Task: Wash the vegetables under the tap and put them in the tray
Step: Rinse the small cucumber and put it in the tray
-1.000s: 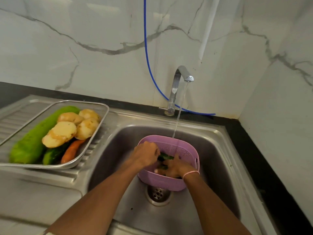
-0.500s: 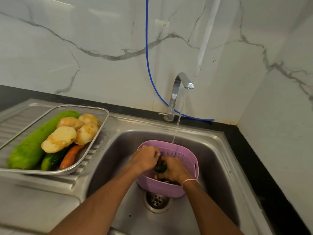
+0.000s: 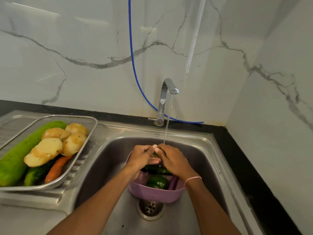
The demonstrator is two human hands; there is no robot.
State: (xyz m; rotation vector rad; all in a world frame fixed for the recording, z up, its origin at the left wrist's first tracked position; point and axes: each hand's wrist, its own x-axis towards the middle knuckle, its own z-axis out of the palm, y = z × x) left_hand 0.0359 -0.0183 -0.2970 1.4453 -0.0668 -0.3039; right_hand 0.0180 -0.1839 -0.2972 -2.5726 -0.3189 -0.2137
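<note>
Green vegetable mostly hidden between hands — kind unclear; basket far rim covered.

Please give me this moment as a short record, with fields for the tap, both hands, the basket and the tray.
tap: tap running, water falls onto the hands
hands: left hand and right hand together in a grip on a small green vegetable under the stream
basket: purple basket in the sink, holds a green pepper and a dark cucumber
tray: metal tray on the drainboard, holds potatoes, carrot, cucumber, long green gourd

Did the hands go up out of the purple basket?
Yes. Both hands rose from inside the purple basket toward the tap, holding a green vegetable under the stream.
</note>
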